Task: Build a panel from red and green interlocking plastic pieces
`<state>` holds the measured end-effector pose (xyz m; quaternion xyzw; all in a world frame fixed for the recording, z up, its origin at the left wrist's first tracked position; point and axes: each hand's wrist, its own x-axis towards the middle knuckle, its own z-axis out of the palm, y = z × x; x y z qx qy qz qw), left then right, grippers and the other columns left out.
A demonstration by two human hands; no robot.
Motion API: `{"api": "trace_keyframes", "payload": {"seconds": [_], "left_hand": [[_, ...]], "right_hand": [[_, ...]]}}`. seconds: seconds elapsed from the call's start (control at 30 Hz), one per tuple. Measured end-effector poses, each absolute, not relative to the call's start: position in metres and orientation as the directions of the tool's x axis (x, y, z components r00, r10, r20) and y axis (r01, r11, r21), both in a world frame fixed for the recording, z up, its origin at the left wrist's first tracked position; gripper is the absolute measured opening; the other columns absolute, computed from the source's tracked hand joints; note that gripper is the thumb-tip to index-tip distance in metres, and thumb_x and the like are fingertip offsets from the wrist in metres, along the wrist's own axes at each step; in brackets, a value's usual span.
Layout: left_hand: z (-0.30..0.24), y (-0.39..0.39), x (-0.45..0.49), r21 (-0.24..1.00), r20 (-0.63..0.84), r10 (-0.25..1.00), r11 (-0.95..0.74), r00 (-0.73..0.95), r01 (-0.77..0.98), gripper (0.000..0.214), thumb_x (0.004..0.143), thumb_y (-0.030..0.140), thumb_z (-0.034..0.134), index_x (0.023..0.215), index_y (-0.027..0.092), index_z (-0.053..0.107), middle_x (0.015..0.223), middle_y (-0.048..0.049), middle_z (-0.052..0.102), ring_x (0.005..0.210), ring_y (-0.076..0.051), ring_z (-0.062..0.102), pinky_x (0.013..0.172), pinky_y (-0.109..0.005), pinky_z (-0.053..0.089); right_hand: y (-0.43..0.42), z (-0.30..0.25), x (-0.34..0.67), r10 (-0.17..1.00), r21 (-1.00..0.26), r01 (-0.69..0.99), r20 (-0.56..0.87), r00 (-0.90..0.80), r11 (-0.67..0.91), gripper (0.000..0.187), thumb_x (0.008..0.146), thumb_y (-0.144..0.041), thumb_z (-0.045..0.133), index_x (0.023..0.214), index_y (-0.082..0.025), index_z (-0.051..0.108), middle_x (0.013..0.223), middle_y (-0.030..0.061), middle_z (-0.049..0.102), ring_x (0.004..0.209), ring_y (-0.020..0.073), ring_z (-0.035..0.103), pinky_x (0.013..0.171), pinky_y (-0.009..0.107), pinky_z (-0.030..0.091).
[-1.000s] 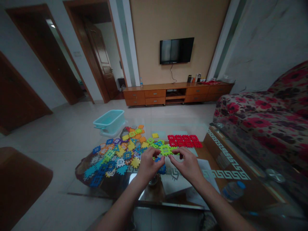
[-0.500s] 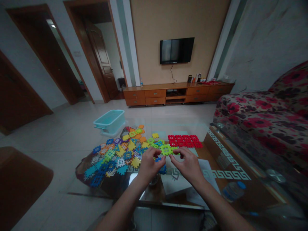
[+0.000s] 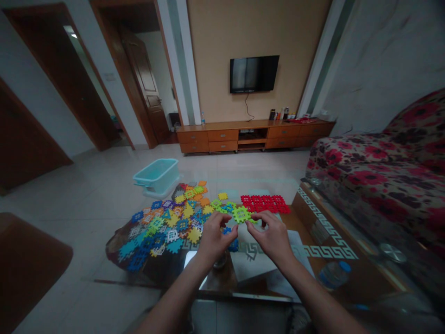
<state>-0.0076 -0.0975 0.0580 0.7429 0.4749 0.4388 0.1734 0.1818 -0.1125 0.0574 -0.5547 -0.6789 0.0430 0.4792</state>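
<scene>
Both my hands are raised over a glass coffee table (image 3: pixel 243 295), with a lime green interlocking plastic tile (image 3: pixel 241 214) pinched between them. My left hand (image 3: pixel 217 236) holds its left edge, and my right hand (image 3: pixel 271 236) holds its right edge. A few more green tiles lie just beyond it. To its far side rests a joined sheet of red tiles (image 3: pixel 264 203). A large loose heap of multicoloured tiles (image 3: pixel 167 222) spreads to the left of my left hand. A small blue tile (image 3: pixel 232 245) sits under my hands, partly hidden.
A turquoise plastic tub (image 3: pixel 156 175) stands on the tiled floor beyond the table. A floral sofa (image 3: pixel 365 176) runs along the right. A water bottle (image 3: pixel 334 275) and white paper (image 3: pixel 255 262) are on the table. A wooden TV cabinet (image 3: pixel 253 139) stands against the far wall.
The whole view has shifted slightly as my head moved. My hands still hold the green tile, which sits a little higher and further right.
</scene>
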Motion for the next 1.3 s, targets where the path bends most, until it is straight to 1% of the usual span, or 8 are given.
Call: {"api": "trace_keyframes", "payload": {"seconds": [0.17, 0.3, 0.47, 0.6, 0.77, 0.97, 1.1, 1.3], "left_hand": [[0.054, -0.096, -0.009, 0.669, 0.458, 0.864, -0.491, 0.211, 0.559, 0.015, 0.077, 0.024, 0.07, 0.09, 0.018, 0.064, 0.084, -0.0018, 0.06, 0.073, -0.015, 0.057, 0.068, -0.028, 0.046], [0.052, -0.098, -0.009, 0.646, 0.442, 0.853, -0.517, 0.277, 0.561, 0.017, 0.077, 0.024, 0.069, 0.092, 0.018, 0.065, 0.085, -0.0025, 0.06, 0.077, -0.016, 0.058, 0.07, -0.028, 0.046], [0.049, -0.099, -0.009, 0.638, 0.425, 0.855, -0.515, 0.296, 0.572, 0.017, 0.077, 0.025, 0.069, 0.093, 0.018, 0.065, 0.086, -0.003, 0.06, 0.08, -0.018, 0.059, 0.072, -0.029, 0.047], [0.046, -0.097, -0.008, 0.625, 0.42, 0.851, -0.523, 0.314, 0.579, 0.017, 0.077, 0.026, 0.069, 0.092, 0.019, 0.065, 0.086, -0.0026, 0.061, 0.079, -0.017, 0.059, 0.072, -0.029, 0.046], [0.044, -0.097, -0.005, 0.62, 0.398, 0.846, -0.533, 0.354, 0.575, 0.016, 0.078, 0.028, 0.068, 0.091, 0.019, 0.064, 0.09, -0.0039, 0.062, 0.087, -0.02, 0.06, 0.075, -0.03, 0.046], [0.045, -0.097, -0.004, 0.629, 0.38, 0.854, -0.52, 0.355, 0.578, 0.017, 0.078, 0.027, 0.069, 0.092, 0.018, 0.065, 0.091, -0.0046, 0.063, 0.087, -0.02, 0.06, 0.077, -0.031, 0.047], [0.044, -0.097, -0.004, 0.625, 0.379, 0.851, -0.525, 0.363, 0.578, 0.017, 0.078, 0.027, 0.069, 0.092, 0.019, 0.065, 0.091, -0.0047, 0.063, 0.087, -0.02, 0.06, 0.077, -0.031, 0.047], [0.043, -0.098, -0.005, 0.617, 0.368, 0.846, -0.532, 0.385, 0.579, 0.019, 0.078, 0.029, 0.069, 0.094, 0.019, 0.065, 0.092, -0.0052, 0.062, 0.089, -0.021, 0.061, 0.076, -0.032, 0.049]], "right_hand": [[-0.105, 0.055, 0.199, 0.787, -0.568, 0.758, 0.605, 0.12, 0.321, 0.017, 0.082, -0.036, 0.066, 0.083, -0.019, 0.07, 0.08, 0.0039, 0.068, 0.064, 0.017, 0.055, 0.066, 0.03, 0.045], [-0.097, 0.039, 0.228, 0.787, -0.566, 0.786, 0.591, 0.177, 0.249, 0.024, 0.082, -0.041, 0.064, 0.081, -0.018, 0.071, 0.079, 0.0048, 0.069, 0.062, 0.0169, 0.056, 0.065, 0.03, 0.045], [-0.087, 0.005, 0.265, 0.826, -0.601, 0.792, 0.497, 0.266, 0.106, 0.035, 0.078, -0.05, 0.062, 0.078, -0.017, 0.073, 0.078, 0.0079, 0.071, 0.067, 0.0213, 0.061, 0.068, 0.033, 0.046], [-0.083, -0.022, 0.279, 0.862, -0.628, 0.778, 0.412, 0.296, 0.033, 0.036, 0.076, -0.051, 0.06, 0.079, -0.017, 0.073, 0.08, 0.0083, 0.071, 0.071, 0.0233, 0.064, 0.07, 0.034, 0.047], [-0.078, -0.046, 0.28, 0.867, -0.612, 0.789, 0.422, 0.265, 0.056, 0.036, 0.078, -0.05, 0.058, 0.081, -0.017, 0.072, 0.081, 0.0086, 0.071, 0.074, 0.0237, 0.066, 0.071, 0.034, 0.048], [-0.076, -0.062, 0.274, 0.86, -0.605, 0.789, 0.453, 0.234, 0.104, 0.034, 0.082, -0.048, 0.057, 0.085, -0.017, 0.071, 0.084, 0.0084, 0.07, 0.074, 0.022, 0.064, 0.071, 0.033, 0.048], [-0.076, -0.066, 0.273, 0.86, -0.596, 0.799, 0.444, 0.25, 0.076, 0.035, 0.082, -0.047, 0.056, 0.086, -0.016, 0.071, 0.082, 0.0087, 0.068, 0.075, 0.0224, 0.064, 0.072, 0.033, 0.048], [-0.075, -0.064, 0.27, 0.889, -0.583, 0.813, 0.38, 0.258, 0.013, 0.034, 0.081, -0.045, 0.055, 0.087, -0.016, 0.072, 0.082, 0.0083, 0.068, 0.075, 0.0219, 0.064, 0.071, 0.033, 0.048]]}}
